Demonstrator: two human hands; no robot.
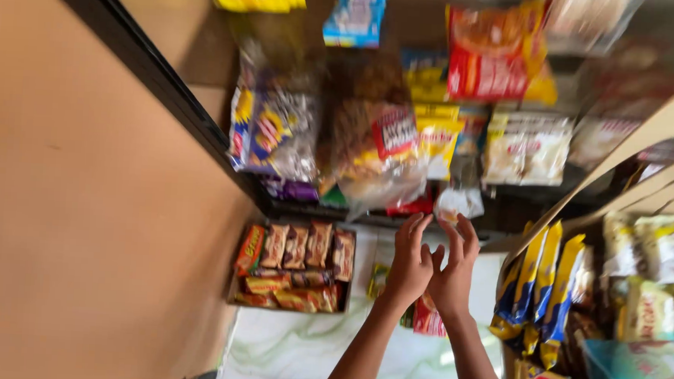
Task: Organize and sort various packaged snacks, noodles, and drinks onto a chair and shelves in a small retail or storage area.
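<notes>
Head view: raised side by side, left hand (409,262) and right hand (454,266), thumbs touching, fingers spread, gripping nothing. Nearest above: small clear packet (456,202) hanging on rack (305,209). Left: box of bars (294,267) on marbled counter (298,349).

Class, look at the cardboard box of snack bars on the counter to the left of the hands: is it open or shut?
Open. The box has no lid over it, and the rows of wrapped snack bars inside show from above.
</notes>
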